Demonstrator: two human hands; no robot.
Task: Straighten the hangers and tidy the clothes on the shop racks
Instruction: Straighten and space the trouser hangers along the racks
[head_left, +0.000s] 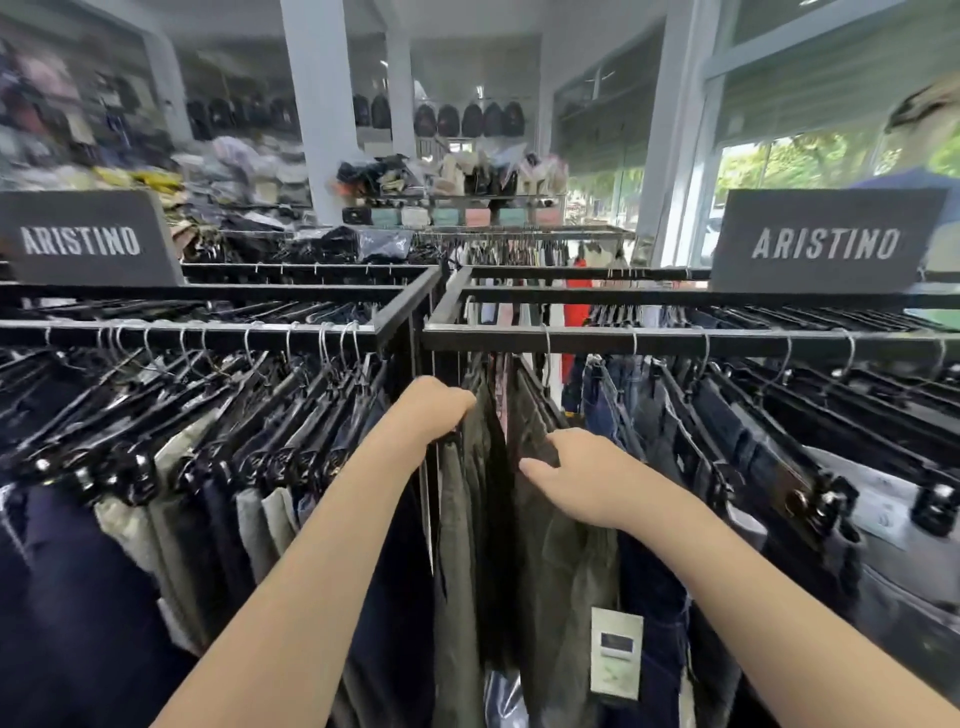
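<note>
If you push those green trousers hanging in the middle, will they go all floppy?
Probably floppy: the green trousers hang in soft folds between the left hand and right hand. They would likely slide along the rail on wire hooks and swing below.

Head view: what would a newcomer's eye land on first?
The two hands at centre: the left hand grips the top of the olive trousers at the left end of the right rack, and the right hand digs its fingers into them just below. Next, a black ARISTINO sign on the left rack and a second sign on the right rack.
</note>
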